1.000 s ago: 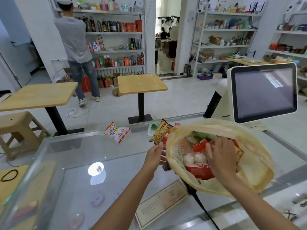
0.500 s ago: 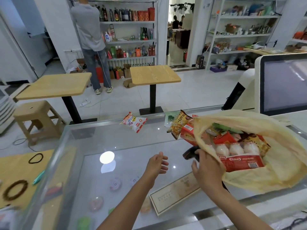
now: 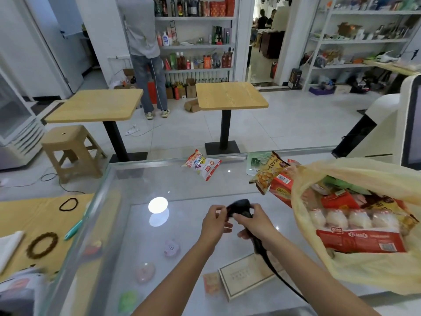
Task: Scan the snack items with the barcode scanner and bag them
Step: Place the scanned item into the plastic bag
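Above the glass counter (image 3: 182, 197), my right hand (image 3: 255, 222) grips the black corded barcode scanner (image 3: 239, 207). My left hand (image 3: 215, 221) touches the scanner's head from the left, fingers pinched on it. At the right lies a yellow plastic bag (image 3: 364, 267), mouth open toward me, with several snack packs inside, among them a red-and-white pack of round sweets (image 3: 357, 233). A yellow snack pouch (image 3: 268, 173) and a red box (image 3: 281, 188) lean at the bag's mouth. One red-and-white snack packet (image 3: 201, 164) lies alone at the counter's far edge.
A white checkout screen stand (image 3: 387, 124) rises at the right, behind the bag. The scanner's cable (image 3: 280, 277) trails toward me over a framed card (image 3: 248, 277). Beyond the counter are two wooden tables, a stool and a person at the shelves.
My right hand left the bag and picked up the scanner. My left hand, open half a second ago, came over to the scanner's head. The view swung left.
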